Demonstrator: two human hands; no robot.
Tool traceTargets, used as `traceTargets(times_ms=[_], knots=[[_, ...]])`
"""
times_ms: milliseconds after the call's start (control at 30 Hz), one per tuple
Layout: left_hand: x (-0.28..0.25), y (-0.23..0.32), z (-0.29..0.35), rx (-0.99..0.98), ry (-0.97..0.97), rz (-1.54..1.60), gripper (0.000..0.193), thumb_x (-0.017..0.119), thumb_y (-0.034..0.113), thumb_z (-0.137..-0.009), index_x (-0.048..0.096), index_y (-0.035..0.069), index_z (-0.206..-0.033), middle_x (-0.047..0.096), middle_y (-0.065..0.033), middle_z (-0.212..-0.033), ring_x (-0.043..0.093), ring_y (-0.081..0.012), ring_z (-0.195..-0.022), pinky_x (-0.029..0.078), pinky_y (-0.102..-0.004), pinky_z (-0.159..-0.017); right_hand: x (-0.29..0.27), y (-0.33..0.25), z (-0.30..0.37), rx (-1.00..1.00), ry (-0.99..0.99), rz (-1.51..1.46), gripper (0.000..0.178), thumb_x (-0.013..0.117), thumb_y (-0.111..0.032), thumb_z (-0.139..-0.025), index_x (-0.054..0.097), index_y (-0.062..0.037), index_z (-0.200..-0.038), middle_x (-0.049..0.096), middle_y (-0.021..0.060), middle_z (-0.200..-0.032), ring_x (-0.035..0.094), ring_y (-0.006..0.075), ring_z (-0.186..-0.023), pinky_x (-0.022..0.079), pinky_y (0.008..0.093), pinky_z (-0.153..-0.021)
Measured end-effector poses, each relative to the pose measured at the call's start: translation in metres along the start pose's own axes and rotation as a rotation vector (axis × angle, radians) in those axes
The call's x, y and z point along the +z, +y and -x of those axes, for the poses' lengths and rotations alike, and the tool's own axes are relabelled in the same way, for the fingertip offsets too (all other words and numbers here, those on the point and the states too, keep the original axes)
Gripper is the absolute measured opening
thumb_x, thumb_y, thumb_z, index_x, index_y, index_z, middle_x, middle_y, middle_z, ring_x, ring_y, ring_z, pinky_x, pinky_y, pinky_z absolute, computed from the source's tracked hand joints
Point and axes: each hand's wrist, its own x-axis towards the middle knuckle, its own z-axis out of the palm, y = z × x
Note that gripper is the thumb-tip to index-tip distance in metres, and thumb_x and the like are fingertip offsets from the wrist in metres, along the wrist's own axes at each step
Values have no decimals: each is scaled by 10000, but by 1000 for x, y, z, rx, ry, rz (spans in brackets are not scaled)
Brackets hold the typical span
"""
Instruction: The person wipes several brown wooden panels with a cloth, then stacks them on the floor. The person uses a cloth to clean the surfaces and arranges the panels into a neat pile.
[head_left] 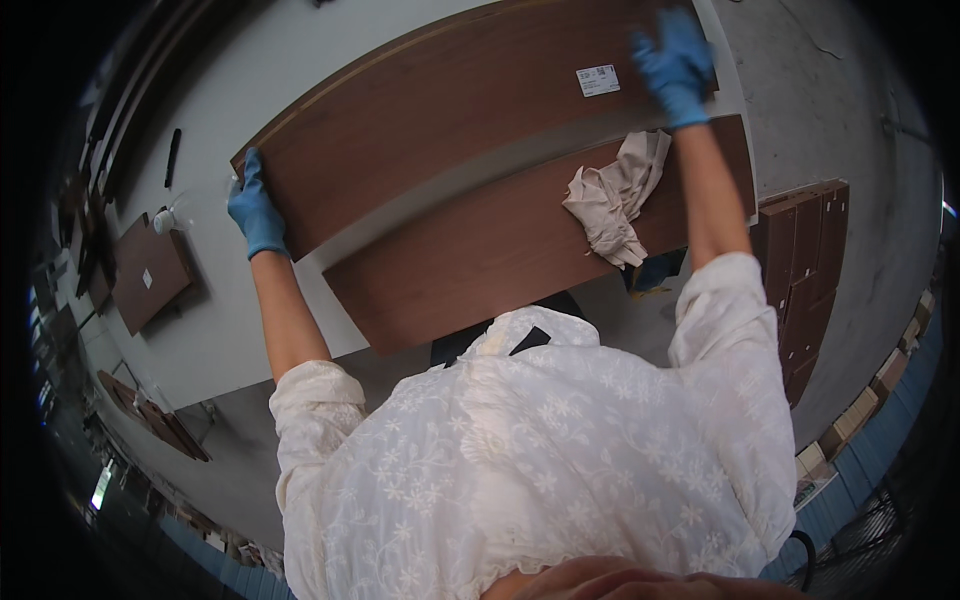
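A long brown wood-look board [430, 110] lies across the far part of the white table, with a white label [598, 81] near its right end. My left hand [256, 208], in a blue glove, grips this board's left end, thumb along the edge and other fingers mostly hidden. Over the right end is my right hand [675, 65], also blue-gloved and blurred by motion, its thumb and fingers apart. A second brown board [480, 265] lies nearer to me. On it rests a crumpled beige cloth [615, 195], just left of my right forearm.
Stacked brown panels [800, 270] stand on the floor to the right. Leftward on the white table [215, 330] are a smaller brown panel [150, 270], a black stick-like tool [173, 158] and a small white roll [164, 221]. More long boards [140, 95] lie at the far left.
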Motion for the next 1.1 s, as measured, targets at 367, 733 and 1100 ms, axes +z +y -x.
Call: traceTargets(times_ms=[367, 733, 1100], knots=[[14, 5, 8, 17, 21, -47, 614, 866, 456, -846, 685, -88, -1066, 675, -92, -947, 600, -163, -848, 500, -299, -765, -100, 45, 90, 707, -585, 259, 560, 637, -546, -903, 700, -62, -1177, 684, 188, -1211, 675, 332, -1038, 522, 516, -860], [15, 13, -4, 19, 58, -40, 553, 870, 477, -834, 693, -42, -904, 672, -74, -839, 589, -165, -726, 498, -298, -676, -68, -64, 83, 482, -520, -424, 271, 738, -328, -869, 748, -58, -892, 736, 146, -909, 711, 341, -884, 549, 449, -791], [26, -20, -29, -10, 33, -122, 603, 842, 500, -848, 714, -70, -998, 697, -92, -926, 611, -177, -804, 512, -316, -750, -158, -129, 154, -166, -491, -345, 455, 713, -354, -891, 638, -143, -1288, 520, 130, -1530, 511, 354, -1400, 457, 512, -1085]])
